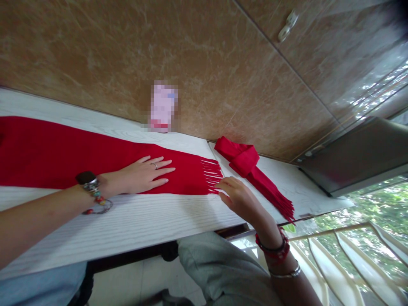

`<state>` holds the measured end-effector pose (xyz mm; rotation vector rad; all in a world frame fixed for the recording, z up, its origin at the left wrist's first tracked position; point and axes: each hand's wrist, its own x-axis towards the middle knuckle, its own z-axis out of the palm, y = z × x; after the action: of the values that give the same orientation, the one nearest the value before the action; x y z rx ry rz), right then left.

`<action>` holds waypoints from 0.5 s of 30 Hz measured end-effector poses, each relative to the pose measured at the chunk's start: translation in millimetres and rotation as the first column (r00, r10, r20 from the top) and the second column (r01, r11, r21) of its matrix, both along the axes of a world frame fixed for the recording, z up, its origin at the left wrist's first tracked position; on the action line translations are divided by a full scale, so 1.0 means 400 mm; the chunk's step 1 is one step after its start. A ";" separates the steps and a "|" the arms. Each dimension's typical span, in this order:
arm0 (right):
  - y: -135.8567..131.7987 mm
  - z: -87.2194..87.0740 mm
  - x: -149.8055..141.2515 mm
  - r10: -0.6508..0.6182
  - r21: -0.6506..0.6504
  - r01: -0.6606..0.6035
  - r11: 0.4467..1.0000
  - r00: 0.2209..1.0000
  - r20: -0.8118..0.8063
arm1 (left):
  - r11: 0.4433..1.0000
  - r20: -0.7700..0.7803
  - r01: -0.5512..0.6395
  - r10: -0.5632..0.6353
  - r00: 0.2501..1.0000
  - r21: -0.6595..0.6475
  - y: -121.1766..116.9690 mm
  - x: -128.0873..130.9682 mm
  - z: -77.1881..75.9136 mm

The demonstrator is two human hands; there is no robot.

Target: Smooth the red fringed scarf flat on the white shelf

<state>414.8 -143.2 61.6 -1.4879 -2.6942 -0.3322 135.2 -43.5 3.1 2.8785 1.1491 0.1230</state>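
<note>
Left hand [140, 175] lies open, seemingly steadying 1 flat red scarf [95, 157] on the white tabletop [134, 225]; right hand [240, 197] curls at its fringe [211, 172], whether pinching, I cannot tell. Loose strands call for a light touch.

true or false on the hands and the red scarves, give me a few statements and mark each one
1. The left hand lies flat on the spread scarf. True.
2. The ring is on the right hand. False: it is on the left hand.
3. The fingers of the right hand are at the fringe of the spread scarf. True.
4. The other scarf is spread out flat. False: it is folded over itself at one end.
</note>
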 end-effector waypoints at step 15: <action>0.037 -0.039 -0.005 -0.049 0.044 0.056 0.997 0.988 -0.148 | 1.000 -0.031 -0.013 0.013 0.999 0.002 -0.007 0.003 0.012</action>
<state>412.6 -128.2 45.9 -1.5094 -2.5202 -0.2758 136.5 -46.1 7.8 2.8848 1.1729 0.0807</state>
